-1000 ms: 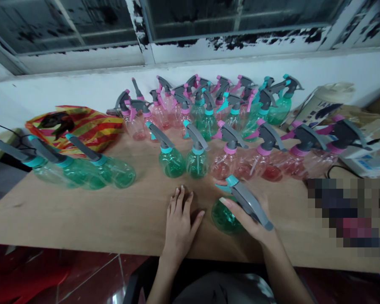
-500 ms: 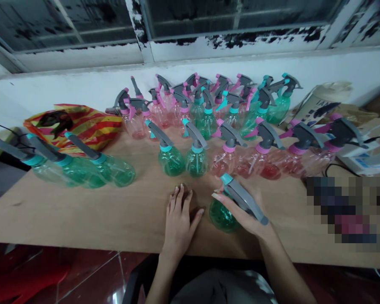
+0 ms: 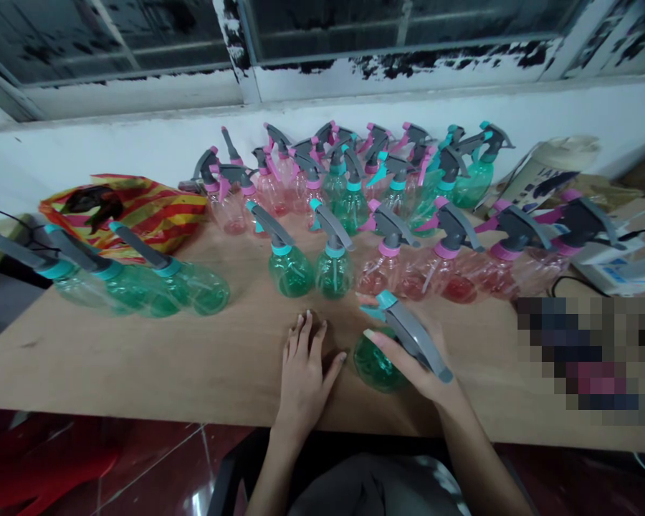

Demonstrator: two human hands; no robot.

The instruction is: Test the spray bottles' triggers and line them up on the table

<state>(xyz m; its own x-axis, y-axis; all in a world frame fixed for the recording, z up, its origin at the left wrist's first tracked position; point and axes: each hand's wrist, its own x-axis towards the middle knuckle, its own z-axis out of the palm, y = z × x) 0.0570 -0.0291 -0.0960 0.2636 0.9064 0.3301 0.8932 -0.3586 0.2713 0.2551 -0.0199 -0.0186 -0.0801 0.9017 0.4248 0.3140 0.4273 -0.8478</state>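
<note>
My right hand (image 3: 416, 362) is wrapped round the neck of a green spray bottle (image 3: 377, 362) with a grey and turquoise trigger head. The bottle stands near the table's front edge, and my palm hides part of its neck. To its left, my left hand (image 3: 304, 369) lies flat on the wooden table (image 3: 166, 365), fingers spread, with nothing in it. Just beyond my hands is a row with two green spray bottles (image 3: 292, 271) and several pink spray bottles (image 3: 379, 272).
Several green bottles (image 3: 204, 292) stand at the left. Behind them lies a red and yellow striped bag (image 3: 155, 215). Many more pink and green spray bottles (image 3: 353, 208) crowd near the wall. A cloth bag (image 3: 548, 168), a white box (image 3: 618, 272) and cables are at the right.
The trigger on the held bottle now shows swung out from the head, where my fingers covered it before. My right thumb has shifted slightly. My left hand has stayed in place.
</note>
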